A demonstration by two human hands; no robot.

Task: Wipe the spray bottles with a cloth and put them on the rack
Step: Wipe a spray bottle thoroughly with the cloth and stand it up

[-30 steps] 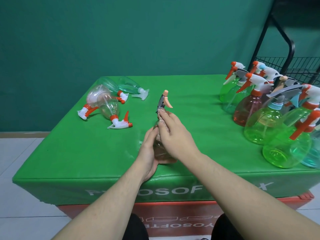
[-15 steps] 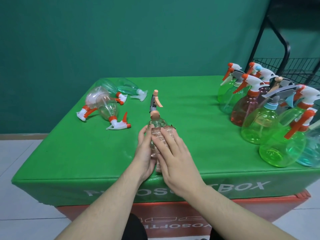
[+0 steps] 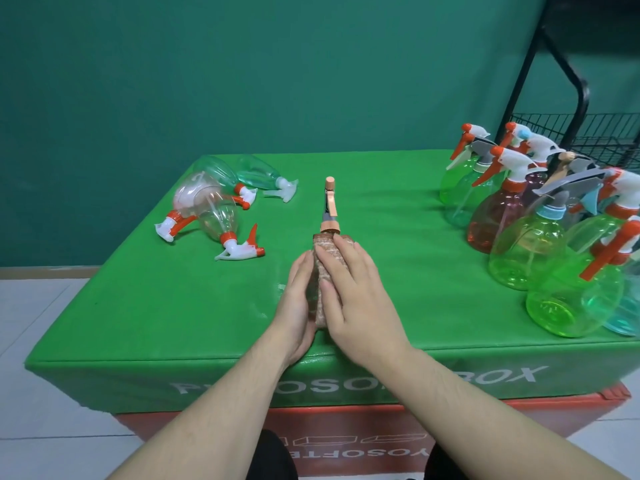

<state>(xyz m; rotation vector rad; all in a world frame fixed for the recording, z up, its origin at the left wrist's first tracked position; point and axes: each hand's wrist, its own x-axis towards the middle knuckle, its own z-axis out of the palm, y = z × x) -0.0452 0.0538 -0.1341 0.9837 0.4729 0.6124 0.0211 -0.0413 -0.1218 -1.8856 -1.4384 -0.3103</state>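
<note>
A spray bottle with a peach trigger head lies tilted near the front middle of the green table, nozzle pointing away from me. A pinkish-brown cloth is draped over its body, which is mostly hidden. My left hand cups the bottle's left side. My right hand lies over the cloth with its fingers wrapped across the top of the bottle.
Several clear and teal bottles lie on their sides at the back left. Several green, pink and teal bottles stand crowded along the right edge. A black wire rack stands behind them at the far right.
The bottle has tipped from upright to leaning away from me. My right hand slid from its neck down onto the body with the cloth.
</note>
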